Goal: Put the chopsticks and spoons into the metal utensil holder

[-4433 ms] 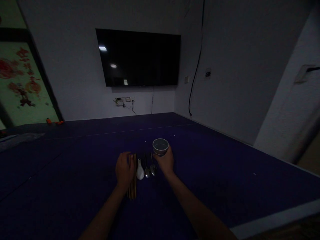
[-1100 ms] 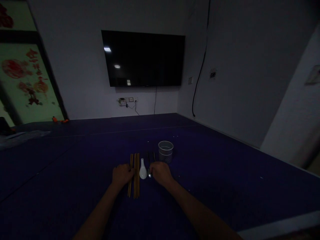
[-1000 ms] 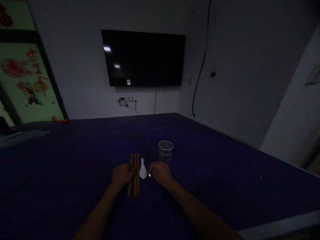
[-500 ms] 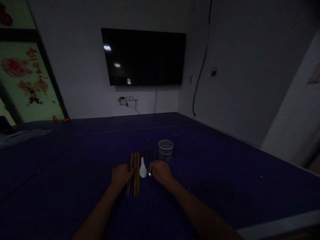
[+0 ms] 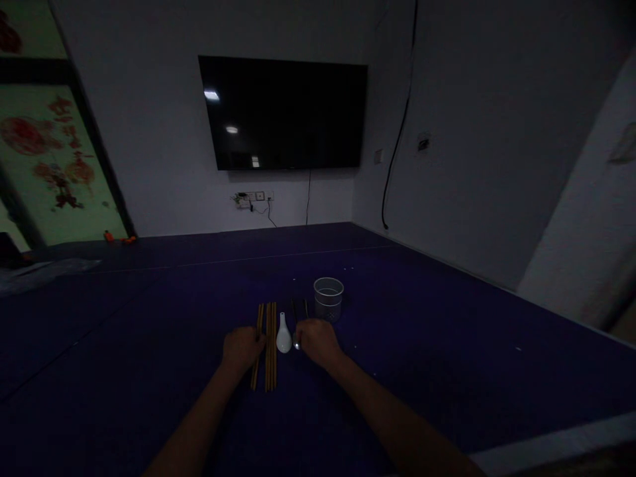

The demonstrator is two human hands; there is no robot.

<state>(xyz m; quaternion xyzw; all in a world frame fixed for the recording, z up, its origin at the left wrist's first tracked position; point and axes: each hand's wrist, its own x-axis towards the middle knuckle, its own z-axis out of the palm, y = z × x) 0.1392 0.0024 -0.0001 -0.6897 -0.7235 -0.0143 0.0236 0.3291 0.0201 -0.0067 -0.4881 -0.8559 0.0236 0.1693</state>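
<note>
Just below the center of the frame, seven things or more lie or stand on one dark purple surface (image 5: 427, 371). Chopsticks (image 5: 271, 361) form two groups, the left one slanting slightly; each group's exact count is too dim to tell. One white soup spoon (image 5: 283, 340) lies just right of them, bowl toward the bottom of the frame. Next come metal spoons (image 5: 297, 342): two dark handles show, but only one bowl, the rest being hidden. One round metal cup (image 5: 328, 306) stands upright behind the right hand (image 5: 318, 341).

Both hands are partly closed, fingers curled: the left hand (image 5: 241, 349) over the left chopstick group, the right over the metal spoons. Whether either grips firmly, I cannot tell. One television (image 5: 283, 116) hangs at upper center.
</note>
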